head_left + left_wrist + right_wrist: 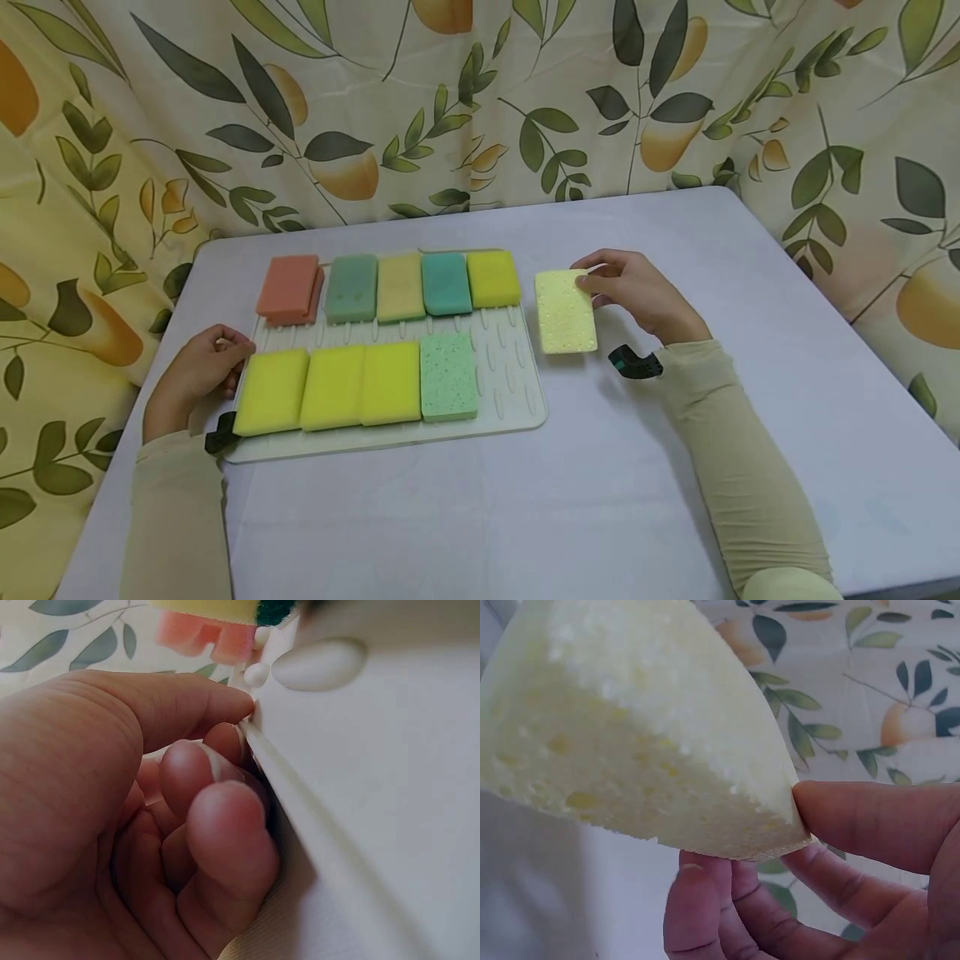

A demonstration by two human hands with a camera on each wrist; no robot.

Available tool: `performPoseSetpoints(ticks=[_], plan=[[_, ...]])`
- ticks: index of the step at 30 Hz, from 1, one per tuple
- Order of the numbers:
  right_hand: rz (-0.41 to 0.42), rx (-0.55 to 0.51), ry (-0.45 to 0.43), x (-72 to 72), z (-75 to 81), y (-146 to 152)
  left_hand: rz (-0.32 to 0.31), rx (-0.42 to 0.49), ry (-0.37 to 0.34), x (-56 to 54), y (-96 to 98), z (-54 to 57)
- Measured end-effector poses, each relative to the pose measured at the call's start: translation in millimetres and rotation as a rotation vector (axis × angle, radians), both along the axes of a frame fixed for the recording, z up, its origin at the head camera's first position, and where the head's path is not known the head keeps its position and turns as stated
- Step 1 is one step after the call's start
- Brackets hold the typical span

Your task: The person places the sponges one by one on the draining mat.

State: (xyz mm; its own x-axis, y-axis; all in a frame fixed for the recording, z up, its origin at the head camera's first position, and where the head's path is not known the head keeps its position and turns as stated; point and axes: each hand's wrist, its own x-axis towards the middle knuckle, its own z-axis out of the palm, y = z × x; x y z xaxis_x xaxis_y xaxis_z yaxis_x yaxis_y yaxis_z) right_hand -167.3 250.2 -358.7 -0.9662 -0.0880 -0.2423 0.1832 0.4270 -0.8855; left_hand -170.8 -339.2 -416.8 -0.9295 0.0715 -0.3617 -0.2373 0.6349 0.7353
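Note:
My right hand (637, 287) pinches a pale yellow porous sponge (566, 312) by its right edge, just off the right side of the white ridged drying mat (510, 392). In the right wrist view the thumb presses the sponge (652, 742) from one side and fingers sit behind it. My left hand (202, 371) grips the mat's left edge, thumb at the rim (300, 832) and fingers curled below. On the mat's front row lie several bright yellow sponges (390, 383) and a speckled green sponge (448, 377).
The mat's back row bears stacked pink sponges (288, 287), a muted green sponge (351, 287), a tan sponge (401, 286), a teal sponge (447, 283) and a yellow sponge (493, 279). A white cloth covers the table (480, 517). Leaf-patterned curtains (450, 100) hang behind and beside it.

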Motion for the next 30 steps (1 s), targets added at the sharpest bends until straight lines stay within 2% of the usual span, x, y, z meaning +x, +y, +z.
performPoseSetpoints(ticks=[8,20,30], plan=[[0.076,-0.035,0.006,1.8,-4.3,-22,-0.021,-0.009,0.015,-0.6,0.0,0.9],[0.248,-0.068,-0.002,7.2,-16.9,-48,-0.049,-0.031,0.011,3.6,2.8,6.6],[0.325,-0.074,-0.015,10.3,-23.5,-60,-0.070,-0.032,0.002,2.1,-0.2,4.8]])
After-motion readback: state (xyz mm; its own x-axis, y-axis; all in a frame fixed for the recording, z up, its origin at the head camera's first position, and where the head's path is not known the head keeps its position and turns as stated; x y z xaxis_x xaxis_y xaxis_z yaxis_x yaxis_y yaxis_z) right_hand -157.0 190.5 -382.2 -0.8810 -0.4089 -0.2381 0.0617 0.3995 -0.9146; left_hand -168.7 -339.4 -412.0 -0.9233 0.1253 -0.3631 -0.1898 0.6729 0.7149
